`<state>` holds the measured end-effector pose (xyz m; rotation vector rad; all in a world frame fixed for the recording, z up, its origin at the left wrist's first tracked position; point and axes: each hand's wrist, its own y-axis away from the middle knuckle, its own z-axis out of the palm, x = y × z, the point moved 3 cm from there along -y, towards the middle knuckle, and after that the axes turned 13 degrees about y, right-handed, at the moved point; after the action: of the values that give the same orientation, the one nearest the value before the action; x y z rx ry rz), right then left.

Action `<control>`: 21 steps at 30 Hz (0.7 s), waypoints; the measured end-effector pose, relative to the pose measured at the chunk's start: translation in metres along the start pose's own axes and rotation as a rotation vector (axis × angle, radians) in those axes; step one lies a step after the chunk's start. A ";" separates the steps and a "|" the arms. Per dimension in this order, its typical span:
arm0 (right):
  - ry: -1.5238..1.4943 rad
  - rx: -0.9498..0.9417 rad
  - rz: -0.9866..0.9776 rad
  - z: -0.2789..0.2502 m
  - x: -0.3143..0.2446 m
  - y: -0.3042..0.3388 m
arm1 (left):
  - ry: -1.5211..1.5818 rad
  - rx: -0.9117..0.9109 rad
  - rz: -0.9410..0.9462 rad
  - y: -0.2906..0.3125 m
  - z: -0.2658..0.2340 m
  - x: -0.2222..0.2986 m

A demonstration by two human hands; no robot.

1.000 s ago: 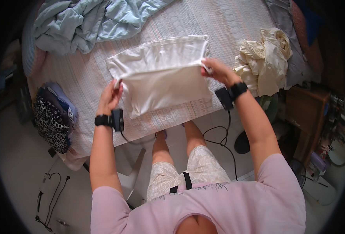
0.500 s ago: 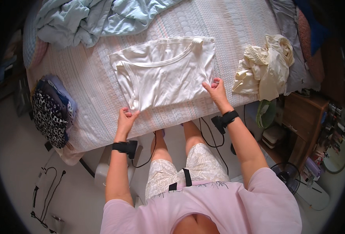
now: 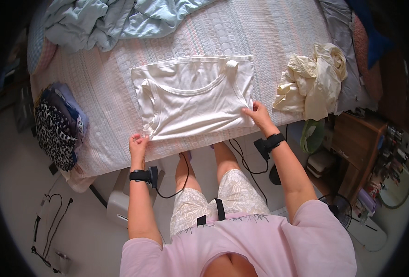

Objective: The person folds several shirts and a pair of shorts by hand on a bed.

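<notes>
Left hand (image 3: 138,145) and right hand (image 3: 261,116) pinch a white tank top (image 3: 193,108) spread beyond the fingers (image 3: 257,105), likely light and limp, best held at both sides.

No text, label, number or sign is large or clear enough to read, on or around the bed (image 3: 109,108).

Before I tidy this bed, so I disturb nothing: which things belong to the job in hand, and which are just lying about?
In the job:
- white sleeveless top
- left hand and right hand, at its edges

Apparently lying about:
- patterned clothes pile
- crumpled cream cloth
- light-blue bedding
</notes>
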<state>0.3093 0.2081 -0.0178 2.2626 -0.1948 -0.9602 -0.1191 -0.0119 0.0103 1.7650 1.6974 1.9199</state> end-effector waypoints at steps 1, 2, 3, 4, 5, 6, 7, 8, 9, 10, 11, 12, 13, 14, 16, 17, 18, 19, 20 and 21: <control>0.039 0.113 -0.012 -0.005 -0.011 -0.001 | -0.158 0.094 0.173 0.006 0.003 0.014; 0.078 0.225 -0.025 -0.011 -0.022 -0.003 | -0.229 0.101 0.335 0.009 0.009 0.025; 0.062 0.275 -0.069 -0.017 -0.032 -0.007 | -0.298 0.103 0.498 0.010 0.018 0.035; 0.021 0.282 -0.049 -0.020 -0.031 -0.015 | -0.367 0.099 0.660 0.016 0.032 0.046; -0.020 0.289 -0.028 -0.024 -0.029 -0.027 | -0.206 -0.048 0.555 0.035 0.065 0.065; -0.061 0.290 -0.017 -0.025 -0.032 -0.037 | -0.132 -0.203 0.487 0.048 0.092 0.063; -0.085 0.289 0.011 -0.026 -0.038 -0.043 | -0.056 -0.356 0.417 0.061 0.118 0.060; -0.057 0.306 -0.030 -0.028 -0.046 -0.049 | -0.109 -0.505 0.242 0.070 0.144 0.041; -0.027 0.328 -0.067 -0.030 -0.052 -0.053 | -0.108 -0.652 0.195 0.091 0.174 0.038; 0.005 0.345 -0.108 -0.029 -0.060 -0.055 | -0.180 -0.715 0.275 0.110 0.199 0.032; 0.032 0.385 -0.172 -0.028 -0.070 -0.055 | -0.199 -0.758 0.424 0.125 0.219 0.028; 0.083 0.420 -0.187 -0.031 -0.074 -0.058 | -0.349 -0.778 0.562 0.135 0.237 0.022; 0.134 0.452 -0.203 -0.034 -0.076 -0.062 | -0.565 -0.691 0.717 0.145 0.251 0.019; 0.186 0.482 -0.221 -0.036 -0.079 -0.067 | -0.660 -0.679 0.770 0.148 0.263 0.015; 0.244 0.419 -0.193 -0.040 -0.082 -0.079 | -0.854 -0.635 0.861 0.147 0.285 0.007; 0.286 0.375 -0.168 -0.044 -0.079 -0.088 | -0.871 -0.552 0.956 0.145 0.292 0.001; 0.324 0.330 -0.144 -0.046 -0.080 -0.095 | -0.850 -0.557 0.943 0.141 0.296 0.002; 0.210 0.245 -0.122 -0.046 -0.081 -0.100 | -0.828 -0.561 0.931 0.137 0.299 0.003; 0.131 0.104 -0.057 -0.047 -0.080 -0.105 | -0.806 -0.566 0.920 0.133 0.302 0.004; 0.057 -0.040 0.009 -0.048 -0.090 -0.104 | -0.779 -0.513 0.916 0.128 0.305 0.002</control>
<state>0.2657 0.3459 -0.0059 2.2478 -0.1598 -0.8860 0.1754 0.1369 0.0272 2.6969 0.1159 1.2563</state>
